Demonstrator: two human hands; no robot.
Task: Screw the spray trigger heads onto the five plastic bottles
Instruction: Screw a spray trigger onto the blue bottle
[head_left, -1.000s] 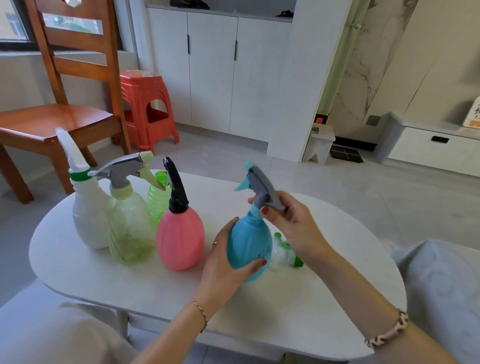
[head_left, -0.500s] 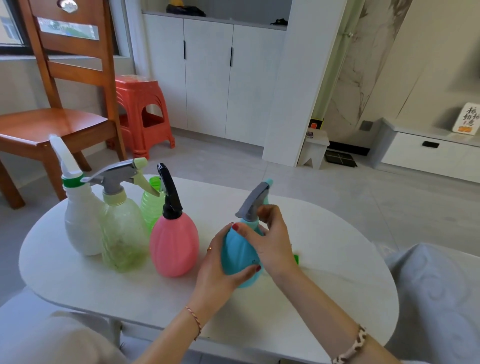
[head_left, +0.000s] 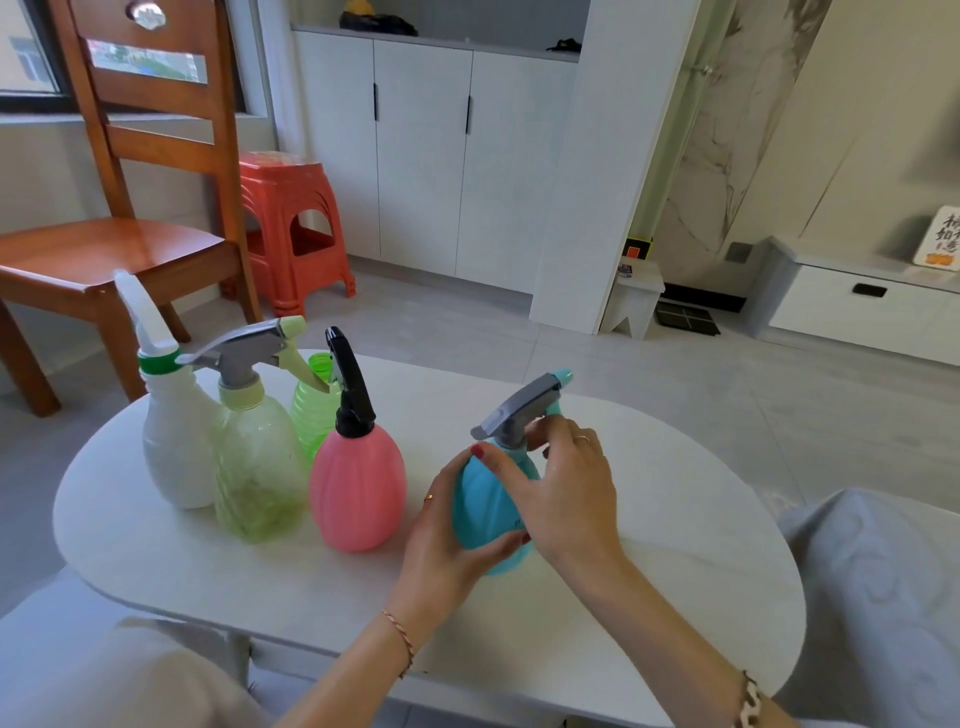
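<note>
My left hand (head_left: 447, 545) wraps the belly of the blue bottle (head_left: 480, 512), which stands on the white table (head_left: 649, 597). My right hand (head_left: 563, 488) grips the neck collar under its grey trigger head (head_left: 519, 410), whose teal nozzle points to the right. To the left stand a pink bottle (head_left: 358, 493) with a black head, a clear yellowish bottle (head_left: 260, 467) with a grey head, and a white bottle (head_left: 174, 447) with a white head. Behind them a green bottle (head_left: 311, 410) has an open neck with no head on it.
A wooden chair (head_left: 104, 249) and a red plastic stool (head_left: 291, 228) stand beyond the table's left end. Grey cushions (head_left: 883, 597) lie at my right. White cabinets (head_left: 426, 156) line the far wall.
The grey trigger head has turned on the blue bottle, its nozzle swinging from left to right. My right hand shifted down around the collar. The loose green and white head behind the bottle is now hidden.
</note>
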